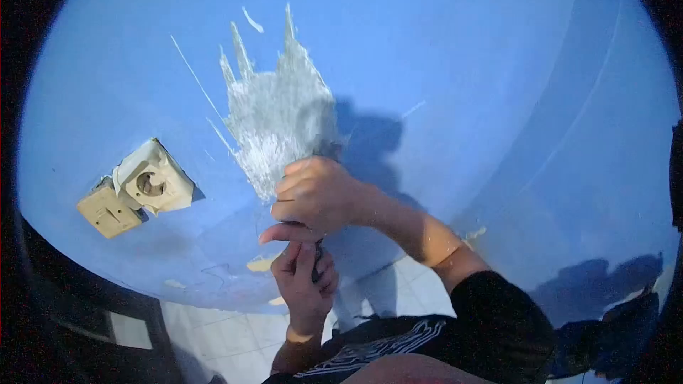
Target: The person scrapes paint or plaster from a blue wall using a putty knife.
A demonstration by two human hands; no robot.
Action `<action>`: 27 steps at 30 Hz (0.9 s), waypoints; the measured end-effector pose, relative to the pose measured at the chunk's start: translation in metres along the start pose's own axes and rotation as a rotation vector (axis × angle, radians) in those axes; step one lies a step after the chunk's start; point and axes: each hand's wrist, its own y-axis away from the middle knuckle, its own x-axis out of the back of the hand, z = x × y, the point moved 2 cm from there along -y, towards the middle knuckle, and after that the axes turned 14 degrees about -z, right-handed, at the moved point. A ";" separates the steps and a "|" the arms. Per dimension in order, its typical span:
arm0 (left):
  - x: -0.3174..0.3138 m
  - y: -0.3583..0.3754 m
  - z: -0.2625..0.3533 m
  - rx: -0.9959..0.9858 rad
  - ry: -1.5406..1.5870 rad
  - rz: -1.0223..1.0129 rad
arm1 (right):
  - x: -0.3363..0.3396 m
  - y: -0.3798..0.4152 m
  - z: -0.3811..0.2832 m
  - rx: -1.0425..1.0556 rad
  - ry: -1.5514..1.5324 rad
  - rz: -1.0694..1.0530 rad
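Note:
A blue wall (455,43) bears a large grey-white patch (274,110) with jagged streaks at its top. At the lower edge of that patch is my right hand (309,195), its fingers curled round something mostly hidden, with the thumb stretched to the left. Just below it, my left hand (306,274) is closed round a dark handle (317,263). The tool's far end is hidden behind my right hand.
To the left, a cream socket (160,183) with torn paper round it and a cream switch plate (110,210) stick out from the wall. Pale tiled floor (220,338) shows below. A dark object with a light panel (130,330) stands at lower left.

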 end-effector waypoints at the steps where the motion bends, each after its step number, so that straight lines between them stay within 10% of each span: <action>1: -0.002 -0.011 -0.003 0.005 -0.013 -0.034 | 0.004 0.003 0.008 -0.026 0.022 0.005; 27: -0.011 0.014 0.010 0.051 0.010 0.004 | -0.004 -0.003 -0.003 -0.068 -0.144 0.046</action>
